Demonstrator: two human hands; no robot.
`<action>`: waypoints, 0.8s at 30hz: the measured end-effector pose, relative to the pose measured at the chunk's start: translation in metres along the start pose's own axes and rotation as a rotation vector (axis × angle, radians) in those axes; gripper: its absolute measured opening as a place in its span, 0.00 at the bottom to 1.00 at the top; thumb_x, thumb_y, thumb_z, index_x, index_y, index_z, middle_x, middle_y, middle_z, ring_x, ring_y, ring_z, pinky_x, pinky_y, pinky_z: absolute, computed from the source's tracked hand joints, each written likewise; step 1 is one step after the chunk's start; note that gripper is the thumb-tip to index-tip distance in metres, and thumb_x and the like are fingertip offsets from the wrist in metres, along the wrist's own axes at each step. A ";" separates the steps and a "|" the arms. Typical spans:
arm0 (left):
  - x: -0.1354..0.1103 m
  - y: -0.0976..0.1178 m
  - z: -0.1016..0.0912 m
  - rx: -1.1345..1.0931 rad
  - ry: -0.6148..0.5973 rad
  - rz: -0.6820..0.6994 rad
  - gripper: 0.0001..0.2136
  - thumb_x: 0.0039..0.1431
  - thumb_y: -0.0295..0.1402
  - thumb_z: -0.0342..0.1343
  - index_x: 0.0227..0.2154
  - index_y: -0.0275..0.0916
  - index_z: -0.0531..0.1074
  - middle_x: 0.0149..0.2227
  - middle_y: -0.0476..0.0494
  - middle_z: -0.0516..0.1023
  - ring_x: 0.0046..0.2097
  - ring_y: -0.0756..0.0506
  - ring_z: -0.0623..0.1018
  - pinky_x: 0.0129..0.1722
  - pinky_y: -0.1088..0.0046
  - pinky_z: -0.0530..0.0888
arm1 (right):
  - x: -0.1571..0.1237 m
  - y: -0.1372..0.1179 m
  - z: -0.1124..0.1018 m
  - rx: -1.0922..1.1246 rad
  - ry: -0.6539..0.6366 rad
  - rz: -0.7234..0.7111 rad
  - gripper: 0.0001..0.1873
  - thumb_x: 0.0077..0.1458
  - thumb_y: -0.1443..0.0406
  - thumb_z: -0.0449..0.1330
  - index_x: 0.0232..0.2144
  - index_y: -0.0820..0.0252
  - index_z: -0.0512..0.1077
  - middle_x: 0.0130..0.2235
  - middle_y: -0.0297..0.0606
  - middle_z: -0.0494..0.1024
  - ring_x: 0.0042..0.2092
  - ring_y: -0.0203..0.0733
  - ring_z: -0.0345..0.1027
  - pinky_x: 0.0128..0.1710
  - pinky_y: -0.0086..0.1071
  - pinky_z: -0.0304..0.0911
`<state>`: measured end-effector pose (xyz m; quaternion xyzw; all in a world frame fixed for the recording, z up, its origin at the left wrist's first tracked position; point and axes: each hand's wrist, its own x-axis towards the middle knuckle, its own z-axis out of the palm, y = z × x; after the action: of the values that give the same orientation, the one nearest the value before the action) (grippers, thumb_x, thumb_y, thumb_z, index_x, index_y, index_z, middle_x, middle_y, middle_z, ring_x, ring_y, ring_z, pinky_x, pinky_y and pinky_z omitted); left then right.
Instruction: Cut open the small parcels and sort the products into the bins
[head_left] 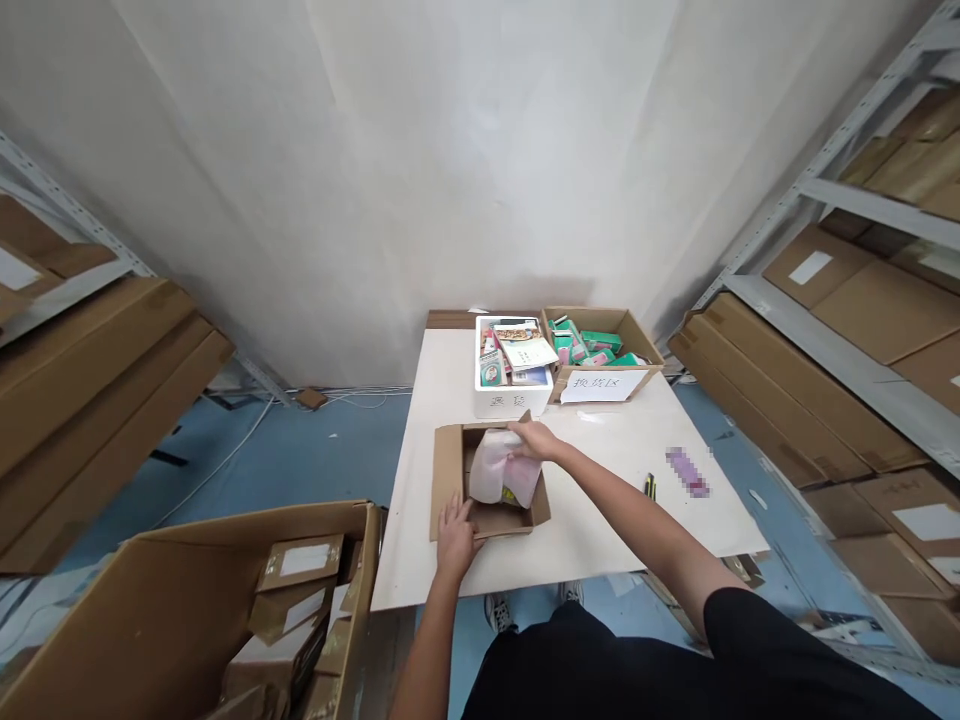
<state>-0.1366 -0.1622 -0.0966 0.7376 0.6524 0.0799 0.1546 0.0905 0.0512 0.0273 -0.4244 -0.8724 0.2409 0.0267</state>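
An opened cardboard box lies near the left side of the white table, its left flap folded outward. Inside it is a package in a translucent white wrapping, with pink and a patch of yellow-green showing through. My right hand reaches in from the right, its fingers closed on the top of this package; part of the fingers is hidden by the wrapping. At the box's near left corner rests my left hand, fingers spread over the left flap and edge.
Behind the box stand a white bin of booklets and small packs and a carton of green-and-pink boxes. On the table's right lie a utility knife and a blurred purple item. A large carton of parcels stands left; shelves flank both sides.
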 end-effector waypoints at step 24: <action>-0.047 -0.029 -0.068 -0.045 0.317 -0.127 0.17 0.61 0.28 0.55 0.50 0.43 0.79 0.66 0.37 0.72 0.75 0.32 0.57 0.70 0.47 0.64 | -0.101 0.101 0.180 -0.010 -0.099 0.602 0.47 0.63 0.63 0.59 0.77 0.48 0.42 0.78 0.43 0.35 0.77 0.59 0.30 0.71 0.49 0.42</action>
<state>-0.1920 -0.1976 -0.0380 0.6694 0.7118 0.2002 0.0711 0.1834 -0.0431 -0.1603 -0.6517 -0.7089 0.2542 -0.0906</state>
